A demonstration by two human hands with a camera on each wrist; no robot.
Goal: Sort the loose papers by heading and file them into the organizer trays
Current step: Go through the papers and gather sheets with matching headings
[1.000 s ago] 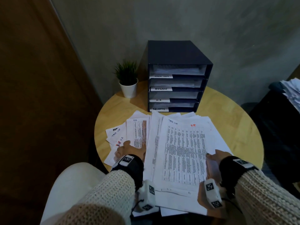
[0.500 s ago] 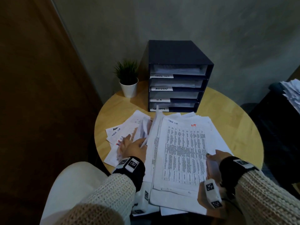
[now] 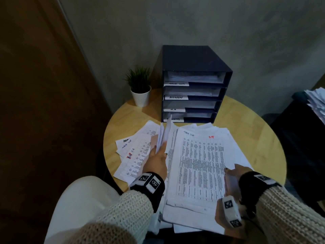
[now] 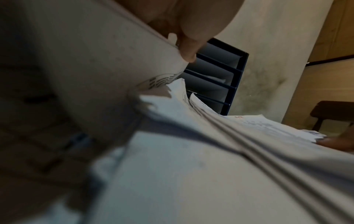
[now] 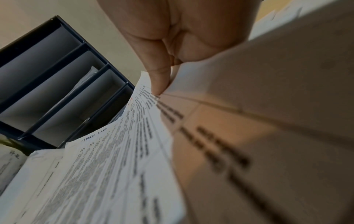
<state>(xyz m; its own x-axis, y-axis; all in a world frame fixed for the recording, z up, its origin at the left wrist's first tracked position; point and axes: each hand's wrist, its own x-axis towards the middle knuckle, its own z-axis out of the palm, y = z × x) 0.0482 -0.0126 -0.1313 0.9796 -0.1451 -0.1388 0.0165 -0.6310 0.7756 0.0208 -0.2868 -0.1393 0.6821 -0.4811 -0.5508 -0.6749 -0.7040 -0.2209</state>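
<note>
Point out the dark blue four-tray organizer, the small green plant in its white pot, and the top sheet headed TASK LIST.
Dark blue four-tray organizer [image 3: 191, 59]: head view, on its flat top.
Small green plant in white pot [image 3: 141, 96]: head view, on the pot.
Top sheet headed TASK LIST [image 3: 198, 166]: head view, mid-page on the print.

Navy organizer [image 3: 193, 60]; white papers [image 3: 198, 166]; cream knit sleeves [image 3: 123, 213].

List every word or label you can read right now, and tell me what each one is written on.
"TASK LIST": top white sheet of the main paper pile, upper left.
"I.T", red: same sheet, upper right.
"TASK LIST": loose white sheet left of the pile.
"H.R": next loose sheet, beside a red mark.
"ADMIN": label on the second tray of the dark blue organizer.
"H.R": third tray label.
Top tray label looks like "TASK LIST", faint.
Bottom tray label, printed tables, sheet starting "AD": unreadable.
</note>
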